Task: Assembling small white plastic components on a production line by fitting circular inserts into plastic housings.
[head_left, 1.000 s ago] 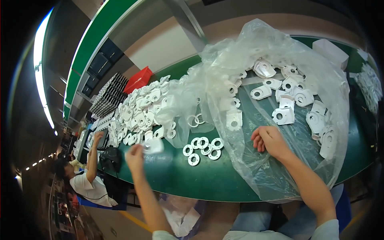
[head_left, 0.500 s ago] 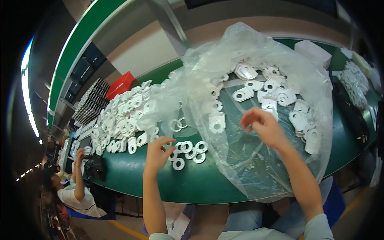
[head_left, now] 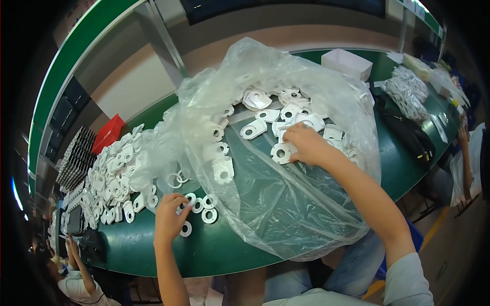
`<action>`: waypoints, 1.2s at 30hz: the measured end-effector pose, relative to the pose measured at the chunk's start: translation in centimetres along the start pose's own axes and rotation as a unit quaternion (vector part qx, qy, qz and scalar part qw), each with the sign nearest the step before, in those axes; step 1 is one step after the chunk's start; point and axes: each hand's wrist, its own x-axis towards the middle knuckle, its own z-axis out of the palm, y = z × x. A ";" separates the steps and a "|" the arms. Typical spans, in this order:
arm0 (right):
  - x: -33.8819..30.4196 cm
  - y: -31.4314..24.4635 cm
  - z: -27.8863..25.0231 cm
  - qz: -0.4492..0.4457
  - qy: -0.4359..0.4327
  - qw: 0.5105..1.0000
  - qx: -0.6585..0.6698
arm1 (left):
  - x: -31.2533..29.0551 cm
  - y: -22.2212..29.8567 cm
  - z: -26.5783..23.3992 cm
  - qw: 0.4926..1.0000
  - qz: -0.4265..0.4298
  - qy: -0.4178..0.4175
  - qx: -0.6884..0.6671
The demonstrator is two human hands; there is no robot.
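My left hand is closed at the near left, its thumb and fingertips pinching a flat white ring. Several more white rings lie on the green table just right of it. Over a spread clear plastic bag, my right hand has its fingers and thumb closed on a white plate with a round hole. Part of that plate is hidden by the fingers. Similar white plates lie behind and left of this hand, some beneath the bag's folds.
The crumpled clear bag covers the middle of the green table. A large heap of white parts spreads leftward, near a red bin and stacked trays. A white box stands behind; a black bag lies right. Other people sit at both sides.
The view has swung right, shifting the scene left. My right hand, earlier hovering above the bag, has come down onto a white plate. My left fingers have closed on a ring.
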 end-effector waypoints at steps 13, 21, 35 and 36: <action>1.8 -9.3 1.0 0.150 -0.161 0.598 0.770 | 5.5 8.4 1.6 0.867 0.023 0.097 -0.488; 1.8 -10.9 4.5 0.197 -0.267 0.489 0.807 | 6.4 6.9 4.9 0.836 -0.074 0.103 -0.534; 0.5 -11.1 5.6 0.162 -0.064 0.673 0.719 | 5.7 6.0 4.4 0.958 -0.128 0.006 -0.258; 0.5 -11.0 5.8 0.175 -0.046 0.662 0.727 | 5.5 5.7 4.0 0.976 -0.082 -0.017 -0.202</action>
